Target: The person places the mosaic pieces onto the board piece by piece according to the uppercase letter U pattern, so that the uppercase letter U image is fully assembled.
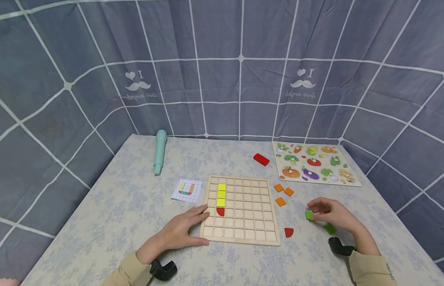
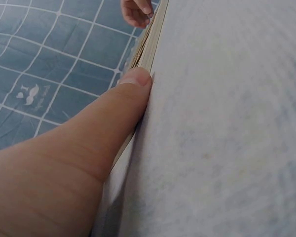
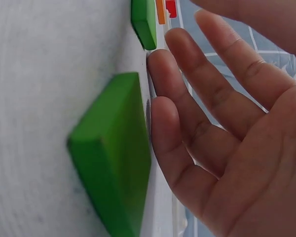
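My left hand [image 1: 180, 228] rests at the left edge of a wooden grid board [image 1: 248, 242], fingers spread and the thumb [image 2: 128, 94] along its near edge. Yellow squares [image 1: 221, 194] fill part of one column, with a red quarter-circle piece [image 1: 220, 211] below them. My right hand [image 1: 332, 212] is right of the board, low over the table with its fingers loosely bent. Its thumb is right at a green square [image 1: 309, 215]. Another green square [image 1: 330, 228] lies under the hand, close to the little finger in the right wrist view.
Three orange squares [image 1: 280, 201] and a red quarter-circle [image 1: 288, 232] lie right of the board. A pattern card [image 1: 187, 190] sits left of it. Farther back are a teal microphone [image 1: 159, 153], a red block [image 1: 261, 159] and a vegetable puzzle board [image 1: 302, 149].
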Motion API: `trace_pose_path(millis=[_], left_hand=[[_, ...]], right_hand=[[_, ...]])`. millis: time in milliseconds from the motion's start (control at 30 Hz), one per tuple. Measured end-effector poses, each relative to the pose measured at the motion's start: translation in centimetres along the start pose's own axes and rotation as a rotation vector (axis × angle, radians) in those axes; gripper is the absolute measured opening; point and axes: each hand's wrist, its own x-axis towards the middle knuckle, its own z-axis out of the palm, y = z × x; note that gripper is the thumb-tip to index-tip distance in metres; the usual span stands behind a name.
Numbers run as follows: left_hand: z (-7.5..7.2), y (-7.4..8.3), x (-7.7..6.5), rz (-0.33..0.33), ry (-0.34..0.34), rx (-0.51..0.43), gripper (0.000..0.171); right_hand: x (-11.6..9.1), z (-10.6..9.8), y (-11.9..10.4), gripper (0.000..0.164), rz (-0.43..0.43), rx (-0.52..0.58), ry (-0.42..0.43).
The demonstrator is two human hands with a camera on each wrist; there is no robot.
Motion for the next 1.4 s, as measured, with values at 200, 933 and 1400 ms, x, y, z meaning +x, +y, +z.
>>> trace_pose_path(millis=[200,933,1400], left_hand=[[0.0,-0.1,0.0,0.005,0.002,0.012,0.080],[-0.1,0.1,0.2,-0.039,-0.018,-0.008,0.084],[-0.1,0.1,-0.1,-0.052,-0.030,-0.014,0.083]], right_hand=[[0.1,-0.1,0.4,0.042,-0.016,-0.014,-0.004],[0.2,0.4,0.3,0.036,0.010,-0.087,0.037],[0.9,1.7,-1.1,0.035,-0.002,-0.084,0.064]])
